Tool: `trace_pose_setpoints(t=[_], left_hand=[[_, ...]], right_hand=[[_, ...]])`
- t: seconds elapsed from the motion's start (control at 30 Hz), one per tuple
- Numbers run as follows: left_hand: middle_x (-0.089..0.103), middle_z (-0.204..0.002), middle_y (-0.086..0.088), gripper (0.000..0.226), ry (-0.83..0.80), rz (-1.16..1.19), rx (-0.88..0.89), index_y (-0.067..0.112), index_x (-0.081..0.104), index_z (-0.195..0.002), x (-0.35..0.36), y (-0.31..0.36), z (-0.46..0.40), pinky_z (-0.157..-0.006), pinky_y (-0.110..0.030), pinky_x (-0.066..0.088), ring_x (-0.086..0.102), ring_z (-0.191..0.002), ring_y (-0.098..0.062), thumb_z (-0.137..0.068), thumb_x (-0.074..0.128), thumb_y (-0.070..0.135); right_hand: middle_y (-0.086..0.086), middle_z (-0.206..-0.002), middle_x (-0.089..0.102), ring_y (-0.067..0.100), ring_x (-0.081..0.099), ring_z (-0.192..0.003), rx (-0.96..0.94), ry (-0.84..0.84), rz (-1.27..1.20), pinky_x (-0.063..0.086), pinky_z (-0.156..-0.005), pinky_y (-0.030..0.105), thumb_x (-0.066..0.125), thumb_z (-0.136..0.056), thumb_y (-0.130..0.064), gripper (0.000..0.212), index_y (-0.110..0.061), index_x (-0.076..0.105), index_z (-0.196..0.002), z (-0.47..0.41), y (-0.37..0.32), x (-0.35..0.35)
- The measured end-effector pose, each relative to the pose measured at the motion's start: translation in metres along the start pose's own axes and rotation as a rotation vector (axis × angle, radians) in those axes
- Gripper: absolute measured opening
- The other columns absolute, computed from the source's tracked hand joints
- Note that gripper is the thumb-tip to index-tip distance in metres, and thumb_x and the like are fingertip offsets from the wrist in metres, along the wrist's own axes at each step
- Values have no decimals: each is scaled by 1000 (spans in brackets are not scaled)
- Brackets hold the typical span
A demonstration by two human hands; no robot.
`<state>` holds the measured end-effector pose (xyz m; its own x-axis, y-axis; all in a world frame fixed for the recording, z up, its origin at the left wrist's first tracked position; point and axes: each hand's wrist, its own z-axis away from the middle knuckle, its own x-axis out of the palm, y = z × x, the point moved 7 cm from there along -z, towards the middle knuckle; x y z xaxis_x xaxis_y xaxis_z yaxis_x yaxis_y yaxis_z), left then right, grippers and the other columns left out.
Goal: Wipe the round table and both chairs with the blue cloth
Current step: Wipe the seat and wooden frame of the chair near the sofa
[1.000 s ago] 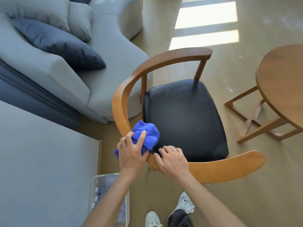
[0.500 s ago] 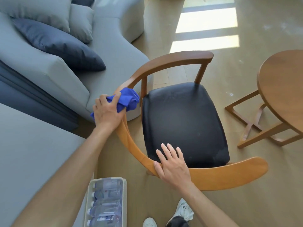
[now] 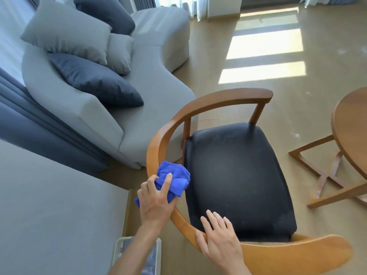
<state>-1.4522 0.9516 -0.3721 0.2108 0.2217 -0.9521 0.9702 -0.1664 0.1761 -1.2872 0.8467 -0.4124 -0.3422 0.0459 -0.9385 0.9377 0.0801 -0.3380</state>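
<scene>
Cloth on the chair's curved rail, one hand wiping and the other bracing.

Grey sofa (image 3: 155, 108) with dark and pale cushions fills the far left, and a crate of bottles (image 3: 119, 255) sits on the floor by the forearm. Next, the left hand (image 3: 155, 201) grips the bunched blue cloth (image 3: 172, 179), pressing it on the wooden armrest rail of the chair (image 3: 158, 143). The right hand (image 3: 220, 239) lies flat, fingers straight and spread, on the rail's near bend, fingertips over the black seat. The round table (image 3: 351, 128) stands at the right edge, apart from the chair.
</scene>
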Motion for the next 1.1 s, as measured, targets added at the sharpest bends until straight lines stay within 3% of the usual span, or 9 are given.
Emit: trace_pose_setpoints(t=[0.3, 0.53, 0.63, 0.67, 0.73, 0.8, 0.9, 0.97, 1.1], left_hand=[[49, -108, -12, 66, 83, -44, -162, 21, 58, -123, -1, -19, -51, -69, -41, 45, 48, -88, -29, -64, 82, 38], [51, -103, -13, 62, 109, -25, -346, 23, 59, -123, -5, -24, -74, -68, -41, 43, 49, -84, -32, -66, 80, 35], [51, -108, -12, 61, 69, -15, -404, 25, 55, -127, -6, -22, -72, -74, -42, 43, 47, -89, -31, -71, 76, 39], [50, -110, -12, 61, 40, -3, -431, 26, 53, -129, -6, -22, -72, -77, -42, 42, 46, -92, -30, -73, 73, 42], [47, -117, -8, 61, -39, 21, -504, 31, 48, -132, -4, -25, -72, -84, -39, 38, 43, -100, -26, -77, 67, 49], [46, -119, -1, 51, -119, 143, -598, 38, 50, -126, -1, -33, -73, -87, -34, 32, 41, -107, -21, -81, 55, 59], [67, -106, 6, 53, -151, 884, -870, 36, 69, -91, -2, -58, -73, -86, -33, 40, 57, -105, -18, -82, 26, 65], [73, -95, -3, 58, -105, 1119, -1012, 25, 73, -88, -5, -78, -69, -82, -39, 50, 67, -90, -22, -94, 25, 57], [71, -89, -10, 40, -72, 1136, -1086, 18, 70, -94, 1, -100, -62, -52, -29, 52, 70, -65, -21, -100, 34, 36]], right_hand=[[3, -91, 76, 21, 73, -78, -48, -40, -17, 59, -66, 34, 17, -97, -45, 70, -19, 78, -75, -8, 1, 6], [3, -102, 74, 19, 73, -85, 4, -235, -41, 58, -65, 32, 16, -98, -45, 68, -23, 80, -85, -11, 1, 12], [3, -138, 55, 15, 59, -119, 60, -268, -203, 53, -89, 35, 43, -94, -44, 42, -24, 65, -124, -36, -5, 5], [-3, -152, 36, 10, 40, -135, 56, -297, -286, 41, -104, 33, 42, -97, -43, 45, -30, 47, -140, -50, -10, 6], [-14, -157, 17, 2, 17, -140, 129, -312, -561, 24, -112, 28, 35, -101, -45, 50, -37, 25, -149, -87, -24, -2], [-17, -154, 19, -1, 18, -137, 196, -260, -816, 22, -109, 25, 35, -99, -48, 53, -38, 22, -149, -128, -49, -13], [-11, -152, 17, 7, 26, -133, 238, -294, -983, 33, -108, 29, 43, -94, -54, 61, -39, 18, -149, -166, -93, -17], [-2, -152, 16, 16, 27, -134, 262, -280, -781, 35, -109, 35, 48, -90, -58, 70, -33, 18, -148, -177, -103, -12], [7, -153, 16, 25, 25, -136, 184, -180, -469, 31, -112, 35, 57, -89, -46, 71, -25, 23, -148, -196, -106, -7]])
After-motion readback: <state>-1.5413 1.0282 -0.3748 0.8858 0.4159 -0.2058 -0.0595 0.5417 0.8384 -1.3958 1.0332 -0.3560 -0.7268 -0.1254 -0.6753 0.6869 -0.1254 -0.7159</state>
